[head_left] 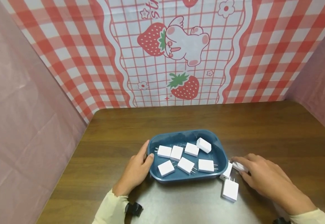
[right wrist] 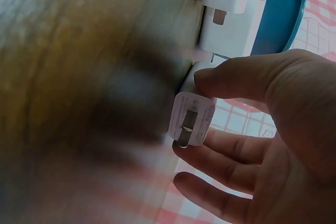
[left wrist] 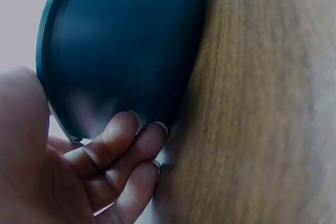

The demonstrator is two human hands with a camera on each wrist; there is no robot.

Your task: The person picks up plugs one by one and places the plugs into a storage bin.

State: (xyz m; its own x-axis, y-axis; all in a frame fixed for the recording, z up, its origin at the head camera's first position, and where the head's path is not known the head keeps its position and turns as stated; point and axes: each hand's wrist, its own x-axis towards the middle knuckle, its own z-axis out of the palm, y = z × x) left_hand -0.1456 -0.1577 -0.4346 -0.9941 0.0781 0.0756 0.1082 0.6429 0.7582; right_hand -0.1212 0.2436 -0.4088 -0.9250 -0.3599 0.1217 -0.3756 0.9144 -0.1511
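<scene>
A dark blue tray (head_left: 185, 179) holds several white charger plugs, one of them a plug (head_left: 206, 165) at its lower right with bare prongs. My left hand (head_left: 136, 169) grips the tray's left end, thumb over the rim and fingers curled against the outer wall (left wrist: 121, 51). To the right of the tray, my right hand (head_left: 266, 175) pinches a white charger plug (right wrist: 191, 114) between thumb and fingers, close over the table; its port end shows in the right wrist view. Two more white plugs lie beside it, one charger (head_left: 226, 171) against the tray and another (head_left: 230, 189) nearer me.
The brown wooden table (head_left: 117, 124) carries everything. A red and white strawberry-print cloth (head_left: 81, 56) hangs behind it, with a pink curtain (head_left: 25, 109) at the left and another pink curtain (head_left: 316, 71) at the right.
</scene>
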